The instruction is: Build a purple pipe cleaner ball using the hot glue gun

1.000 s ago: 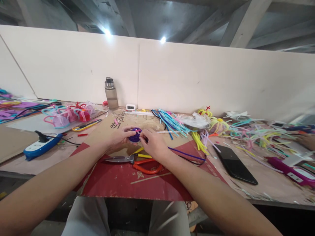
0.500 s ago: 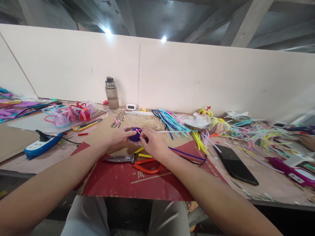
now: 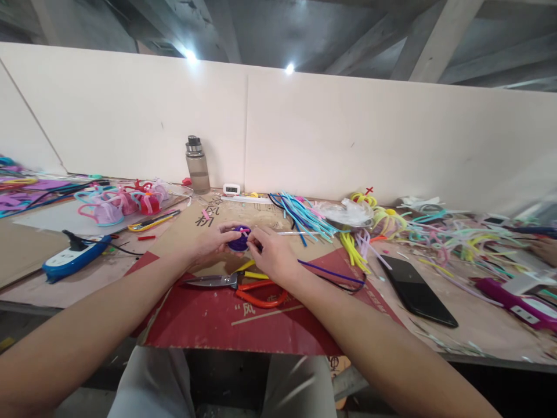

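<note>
My left hand curls round a small purple pipe-cleaner piece held just above the cardboard. My right hand pinches the same piece from the right, fingertips at a pink bit on its top. A long purple pipe cleaner trails from under my right hand toward the right. Just in front of both hands lie orange-handled scissors on the red cardboard sheet.
A blue-white power strip and a yellow utility knife lie left, near finished pink and red pieces. A water bottle stands at the wall. Loose pipe cleaners and a black phone lie right. Another person's hand shows far right.
Both hands stay on the purple piece with only slight finger shifts. The view has drifted a little.
</note>
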A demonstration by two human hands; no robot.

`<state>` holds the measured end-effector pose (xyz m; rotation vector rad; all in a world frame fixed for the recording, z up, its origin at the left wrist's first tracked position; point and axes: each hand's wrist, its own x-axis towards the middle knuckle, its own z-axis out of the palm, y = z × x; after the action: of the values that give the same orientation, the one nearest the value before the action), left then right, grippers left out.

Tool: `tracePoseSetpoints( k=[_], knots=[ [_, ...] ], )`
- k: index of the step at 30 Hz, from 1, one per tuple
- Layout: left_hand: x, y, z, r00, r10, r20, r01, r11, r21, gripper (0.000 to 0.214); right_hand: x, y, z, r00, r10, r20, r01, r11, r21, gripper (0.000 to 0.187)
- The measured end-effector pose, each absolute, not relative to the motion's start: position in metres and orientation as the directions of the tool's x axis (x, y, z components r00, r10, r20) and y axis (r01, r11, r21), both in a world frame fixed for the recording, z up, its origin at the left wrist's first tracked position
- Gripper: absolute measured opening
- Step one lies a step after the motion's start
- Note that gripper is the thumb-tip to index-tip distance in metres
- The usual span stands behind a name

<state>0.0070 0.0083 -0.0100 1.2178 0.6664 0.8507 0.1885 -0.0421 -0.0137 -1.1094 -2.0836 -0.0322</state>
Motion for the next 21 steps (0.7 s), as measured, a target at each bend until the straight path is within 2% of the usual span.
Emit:
tracePoseSetpoints(
  k=[21],
  knots=[
    [0.0065,0.0117,-0.0132,0.535,0.845,0.011,-0.222,0.128,0.967,0.029,0.1887,-0.0448,-0.0105,-0.332,0.706,0.625,0.718,0.619,-0.317,0.011]
  ],
)
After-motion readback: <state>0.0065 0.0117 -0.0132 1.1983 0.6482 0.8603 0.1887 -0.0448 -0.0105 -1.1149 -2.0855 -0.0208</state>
